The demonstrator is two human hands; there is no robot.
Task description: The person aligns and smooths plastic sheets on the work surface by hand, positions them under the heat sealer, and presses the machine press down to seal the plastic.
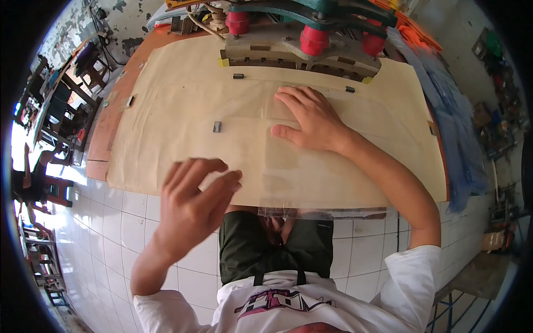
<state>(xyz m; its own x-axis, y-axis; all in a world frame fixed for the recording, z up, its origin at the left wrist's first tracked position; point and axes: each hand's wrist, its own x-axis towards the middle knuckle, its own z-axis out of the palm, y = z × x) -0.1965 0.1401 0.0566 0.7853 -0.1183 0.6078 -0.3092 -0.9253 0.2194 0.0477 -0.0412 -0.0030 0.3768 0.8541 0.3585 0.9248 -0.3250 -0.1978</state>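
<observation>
My right hand (313, 119) lies flat with its fingers spread on a clear plastic sheet (322, 166) over the cream table cover. The sheet's near end hangs over the table's front edge. Raised in front of the table's near edge at the left, my left hand (194, 191) has its fingers curled, with a gap between thumb and forefinger and nothing visible in it. A small dark block (217, 127) sits on the cover between my hands. Two more small dark blocks, one at the left (238, 76) and one at the right (350, 89), lie near the machine.
A machine with a metal bar (300, 55) and red insulators (314, 41) stands at the table's back. Bluish plastic sheets (444, 111) hang over the right edge, with orange material (413, 33) behind. Stools (91, 69) and part of another person (41, 166) are at the far left.
</observation>
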